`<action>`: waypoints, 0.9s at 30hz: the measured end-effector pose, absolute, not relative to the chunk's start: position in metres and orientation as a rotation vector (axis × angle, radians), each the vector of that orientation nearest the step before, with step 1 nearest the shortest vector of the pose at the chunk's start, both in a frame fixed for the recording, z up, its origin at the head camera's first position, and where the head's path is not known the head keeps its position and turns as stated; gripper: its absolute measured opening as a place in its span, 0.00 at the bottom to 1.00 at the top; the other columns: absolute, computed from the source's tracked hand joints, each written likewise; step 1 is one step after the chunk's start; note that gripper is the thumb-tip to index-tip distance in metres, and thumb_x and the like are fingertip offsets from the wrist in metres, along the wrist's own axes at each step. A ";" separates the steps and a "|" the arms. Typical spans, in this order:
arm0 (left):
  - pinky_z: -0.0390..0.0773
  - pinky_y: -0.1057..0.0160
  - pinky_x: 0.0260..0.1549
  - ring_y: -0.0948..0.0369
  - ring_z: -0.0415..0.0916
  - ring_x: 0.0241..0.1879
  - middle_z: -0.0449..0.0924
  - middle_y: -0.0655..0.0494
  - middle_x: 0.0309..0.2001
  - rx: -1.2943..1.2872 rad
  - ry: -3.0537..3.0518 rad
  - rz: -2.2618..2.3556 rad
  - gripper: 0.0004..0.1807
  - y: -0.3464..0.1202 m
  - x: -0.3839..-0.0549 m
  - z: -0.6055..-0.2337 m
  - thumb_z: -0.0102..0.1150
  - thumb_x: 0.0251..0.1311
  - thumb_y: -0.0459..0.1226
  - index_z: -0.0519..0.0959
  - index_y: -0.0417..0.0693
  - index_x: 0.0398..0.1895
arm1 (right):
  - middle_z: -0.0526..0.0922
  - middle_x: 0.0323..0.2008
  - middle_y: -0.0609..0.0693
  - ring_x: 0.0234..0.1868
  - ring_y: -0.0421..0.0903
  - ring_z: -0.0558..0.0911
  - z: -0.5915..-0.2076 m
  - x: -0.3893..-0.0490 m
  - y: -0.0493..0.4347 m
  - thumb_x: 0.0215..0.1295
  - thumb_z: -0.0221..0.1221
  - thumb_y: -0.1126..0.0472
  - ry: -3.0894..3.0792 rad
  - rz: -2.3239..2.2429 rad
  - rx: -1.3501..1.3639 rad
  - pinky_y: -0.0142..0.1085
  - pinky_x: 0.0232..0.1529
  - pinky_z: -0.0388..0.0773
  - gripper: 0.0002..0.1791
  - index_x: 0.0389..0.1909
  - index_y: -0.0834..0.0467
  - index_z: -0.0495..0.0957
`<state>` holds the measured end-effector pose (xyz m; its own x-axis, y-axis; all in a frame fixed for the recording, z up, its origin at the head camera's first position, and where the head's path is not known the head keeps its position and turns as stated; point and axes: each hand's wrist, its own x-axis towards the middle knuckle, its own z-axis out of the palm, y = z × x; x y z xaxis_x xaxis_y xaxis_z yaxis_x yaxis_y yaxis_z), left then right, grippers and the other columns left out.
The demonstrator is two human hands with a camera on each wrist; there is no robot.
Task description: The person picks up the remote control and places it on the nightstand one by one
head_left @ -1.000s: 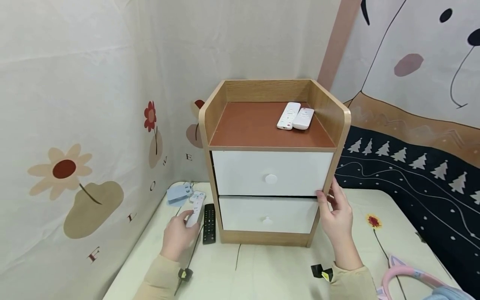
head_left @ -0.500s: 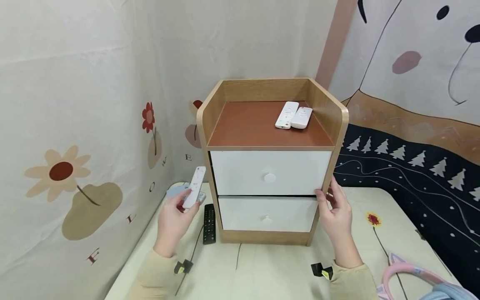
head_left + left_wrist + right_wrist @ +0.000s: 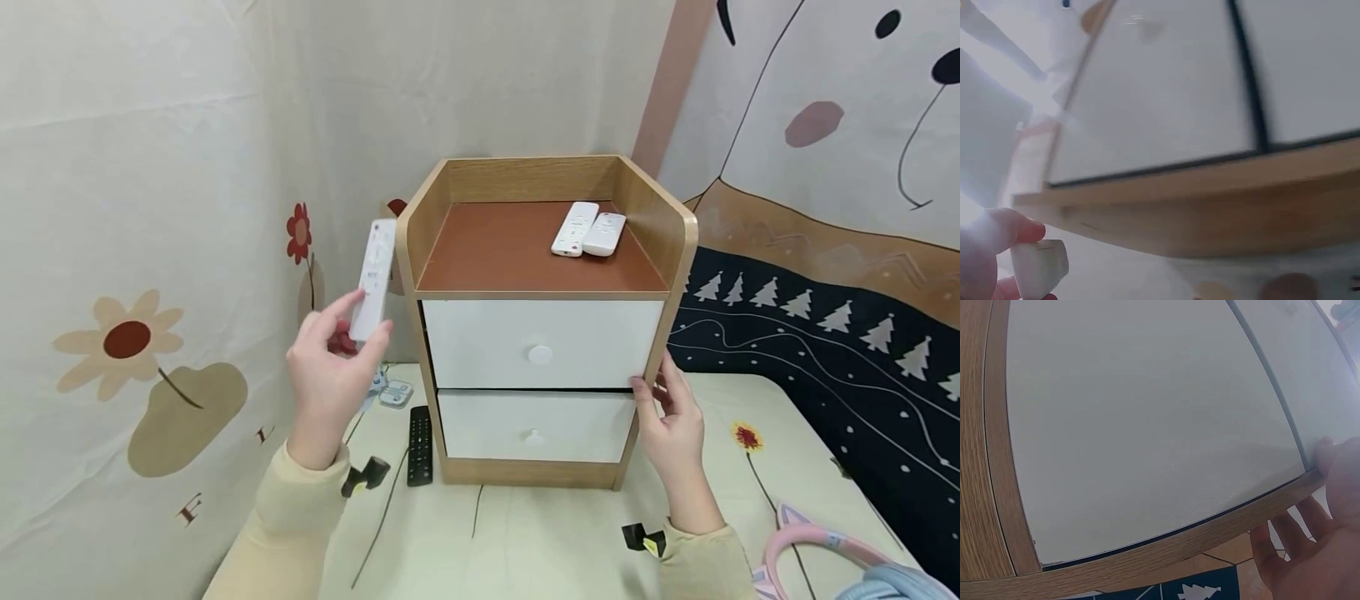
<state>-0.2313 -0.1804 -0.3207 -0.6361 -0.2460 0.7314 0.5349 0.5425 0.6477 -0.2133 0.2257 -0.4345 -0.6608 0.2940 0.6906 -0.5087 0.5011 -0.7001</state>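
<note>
My left hand holds a white remote control between thumb and fingers, raised beside the upper left side of a small wooden cabinet. One end of that remote shows in the left wrist view, pinched by the thumb. My right hand grips the cabinet's right edge, thumb at the front near the gap between two white drawers and fingers along the outer side. Both the upper drawer and the lower drawer are closed. Two more white remotes, a longer one and a shorter one, lie on the brown top shelf.
A black remote lies on the pale cloth left of the cabinet. Behind it is a small light-blue item, partly near other blue things hidden by my hand. A pink cat-ear headband lies at the lower right. Printed fabric hangs behind.
My left hand has lifted the white remote from the cloth, up to the height of the cabinet's top shelf. The right hand stays at the cabinet's edge.
</note>
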 end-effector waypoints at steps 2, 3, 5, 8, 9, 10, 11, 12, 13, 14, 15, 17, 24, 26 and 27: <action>0.75 0.77 0.30 0.60 0.72 0.31 0.75 0.53 0.37 -0.266 -1.891 -1.184 0.27 -0.176 -0.229 -0.306 0.78 0.64 0.36 0.87 0.58 0.67 | 0.81 0.68 0.65 0.58 0.20 0.77 -0.435 -0.213 0.226 0.76 0.64 0.73 -1.933 1.246 0.173 0.12 0.61 0.72 0.37 0.83 0.55 0.69; 0.75 0.76 0.31 0.60 0.72 0.31 0.75 0.53 0.38 -0.281 -1.871 -1.183 0.27 -0.174 -0.228 -0.298 0.78 0.64 0.37 0.87 0.60 0.67 | 0.81 0.68 0.65 0.58 0.20 0.77 -0.435 -0.214 0.225 0.76 0.64 0.72 -1.933 1.246 0.172 0.12 0.61 0.72 0.37 0.83 0.55 0.69; 0.76 0.76 0.32 0.58 0.73 0.32 0.75 0.52 0.38 -0.323 -1.834 -1.176 0.27 -0.169 -0.225 -0.286 0.78 0.64 0.38 0.87 0.62 0.67 | 0.81 0.68 0.65 0.58 0.20 0.77 -0.435 -0.214 0.225 0.76 0.64 0.72 -1.935 1.250 0.169 0.12 0.61 0.72 0.37 0.83 0.54 0.69; 0.77 0.76 0.32 0.57 0.73 0.30 0.76 0.50 0.38 -0.381 -1.796 -1.157 0.27 -0.160 -0.219 -0.270 0.79 0.62 0.38 0.88 0.62 0.66 | 0.81 0.69 0.65 0.59 0.20 0.77 -0.435 -0.215 0.225 0.76 0.64 0.72 -1.937 1.266 0.169 0.12 0.61 0.72 0.37 0.83 0.53 0.69; 0.76 0.77 0.31 0.57 0.73 0.30 0.76 0.49 0.38 -0.406 -1.784 -1.149 0.27 -0.156 -0.218 -0.266 0.80 0.62 0.38 0.88 0.61 0.66 | 0.81 0.69 0.65 0.59 0.20 0.77 -0.435 -0.215 0.224 0.77 0.63 0.72 -1.938 1.270 0.170 0.12 0.61 0.73 0.37 0.84 0.53 0.69; 0.75 0.77 0.30 0.57 0.72 0.29 0.76 0.47 0.38 -0.434 -1.775 -1.141 0.27 -0.152 -0.217 -0.261 0.80 0.61 0.37 0.89 0.60 0.65 | 0.81 0.69 0.64 0.59 0.20 0.77 -0.436 -0.216 0.224 0.77 0.63 0.72 -1.940 1.269 0.170 0.12 0.61 0.73 0.37 0.84 0.52 0.69; 0.75 0.76 0.29 0.57 0.72 0.29 0.76 0.46 0.37 -0.463 -1.768 -1.131 0.27 -0.147 -0.217 -0.257 0.80 0.60 0.37 0.89 0.59 0.65 | 0.81 0.69 0.64 0.59 0.20 0.77 -0.436 -0.216 0.224 0.77 0.63 0.72 -1.938 1.267 0.173 0.12 0.61 0.73 0.37 0.84 0.52 0.69; 0.74 0.76 0.28 0.58 0.71 0.28 0.76 0.45 0.37 -0.494 -1.765 -1.116 0.27 -0.142 -0.216 -0.252 0.80 0.60 0.36 0.89 0.57 0.65 | 0.81 0.69 0.64 0.59 0.20 0.77 -0.436 -0.216 0.224 0.77 0.63 0.72 -1.936 1.264 0.176 0.12 0.61 0.73 0.37 0.84 0.53 0.69; 0.73 0.76 0.27 0.58 0.71 0.28 0.76 0.45 0.36 -0.529 -1.765 -1.103 0.27 -0.137 -0.216 -0.248 0.80 0.59 0.36 0.89 0.56 0.65 | 0.81 0.69 0.65 0.59 0.20 0.77 -0.435 -0.217 0.224 0.77 0.63 0.72 -1.934 1.259 0.180 0.12 0.61 0.73 0.37 0.84 0.53 0.69; 0.72 0.76 0.27 0.59 0.70 0.29 0.76 0.44 0.36 -0.564 -1.772 -1.082 0.27 -0.132 -0.216 -0.245 0.80 0.60 0.36 0.89 0.54 0.64 | 0.81 0.69 0.65 0.59 0.21 0.78 -0.435 -0.217 0.225 0.77 0.63 0.72 -1.929 1.252 0.185 0.12 0.61 0.73 0.37 0.83 0.54 0.69; 0.71 0.76 0.26 0.59 0.70 0.29 0.76 0.44 0.36 -0.598 -1.783 -1.054 0.27 -0.127 -0.217 -0.242 0.80 0.60 0.37 0.89 0.52 0.64 | 0.81 0.69 0.65 0.59 0.22 0.78 -0.435 -0.217 0.225 0.76 0.63 0.73 -1.924 1.249 0.190 0.12 0.61 0.73 0.37 0.83 0.54 0.69; 0.70 0.75 0.25 0.59 0.69 0.29 0.75 0.45 0.34 -0.657 -1.810 -1.000 0.26 -0.117 -0.220 -0.239 0.79 0.60 0.38 0.89 0.49 0.64 | 0.81 0.69 0.65 0.58 0.23 0.78 -0.434 -0.216 0.225 0.76 0.63 0.74 -1.913 1.249 0.201 0.12 0.61 0.73 0.37 0.83 0.55 0.69; 0.74 0.63 0.29 0.56 0.75 0.30 0.76 0.47 0.33 -0.730 -1.964 -0.830 0.25 -0.082 -0.233 -0.238 0.77 0.61 0.42 0.89 0.47 0.62 | 0.81 0.67 0.64 0.58 0.21 0.78 -0.434 -0.214 0.226 0.75 0.63 0.74 -1.920 1.252 0.196 0.12 0.61 0.72 0.37 0.83 0.55 0.69; 0.75 0.60 0.29 0.55 0.76 0.31 0.78 0.47 0.34 -0.724 -2.037 -0.789 0.25 -0.074 -0.237 -0.235 0.75 0.62 0.44 0.89 0.48 0.63 | 0.82 0.67 0.63 0.58 0.22 0.78 -0.434 -0.213 0.226 0.75 0.64 0.74 -1.922 1.253 0.191 0.12 0.61 0.72 0.37 0.83 0.55 0.69; 0.75 0.59 0.28 0.55 0.76 0.31 0.79 0.47 0.35 -0.720 -2.077 -0.772 0.26 -0.071 -0.240 -0.233 0.75 0.63 0.44 0.88 0.49 0.64 | 0.82 0.67 0.63 0.58 0.22 0.78 -0.434 -0.213 0.225 0.75 0.63 0.74 -1.921 1.254 0.190 0.12 0.61 0.72 0.37 0.83 0.54 0.70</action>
<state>-0.2397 -0.0710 -0.2329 -0.5272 0.2250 0.8194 0.7056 0.6532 0.2746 -0.2134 0.2254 -0.4337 -0.6565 0.2903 0.6962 -0.5205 0.4938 -0.6966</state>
